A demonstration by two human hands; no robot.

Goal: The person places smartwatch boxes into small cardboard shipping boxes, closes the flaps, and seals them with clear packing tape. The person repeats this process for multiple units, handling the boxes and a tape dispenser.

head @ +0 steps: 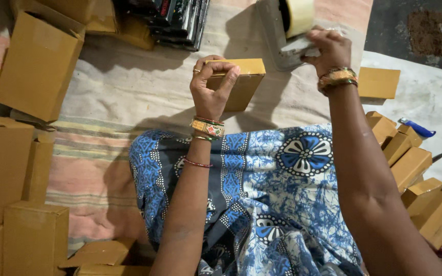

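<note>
My left hand [212, 84] grips a small brown cardboard box [241, 84], holding it up above my lap with the fingers curled over its near edge. My right hand [328, 48] is closed on the handle of a grey tape dispenser [277, 30] that carries a roll of clear tape [299, 15]. The dispenser sits just above and to the right of the box, close to its top edge. Both wrists wear bangles.
Larger brown cartons [37, 61] stand at the left, with more [31, 235] at the lower left. Several small boxes [410, 163] are piled at the right, one flat box [379, 82] beyond my right wrist. A dark stack [175, 23] lies at the top. A blue-handled tool [418, 128] rests by the pile.
</note>
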